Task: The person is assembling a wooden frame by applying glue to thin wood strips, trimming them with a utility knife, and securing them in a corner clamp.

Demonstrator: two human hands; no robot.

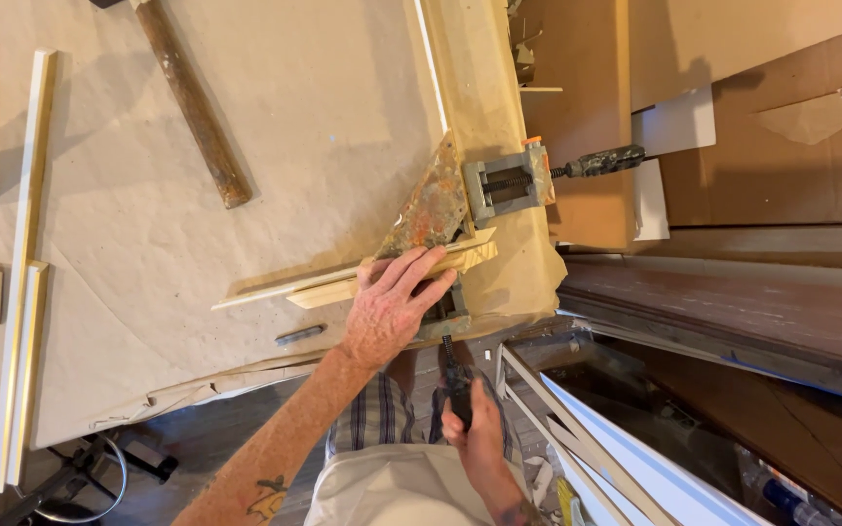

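Left hand (392, 307) pressed flat, fingers spread, on wooden strips (382, 277) at frame centre, pinning them against a rusty corner clamp (438, 206) on the paper-covered table (246, 146). Right hand (475, 433) closed around the clamp's black screw handle (456, 382), just below the table edge, lower centre. Second clamp handle (598, 162) jutting right. Hammer handle (192, 102) upper left; long white moulding (23, 263) along the left edge.

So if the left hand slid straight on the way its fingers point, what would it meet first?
Probably the rusty corner clamp. The left hand rests on the wooden moulding strip, fingers aimed up and right toward that clamp; how high the clamp stands above the strip is unclear.
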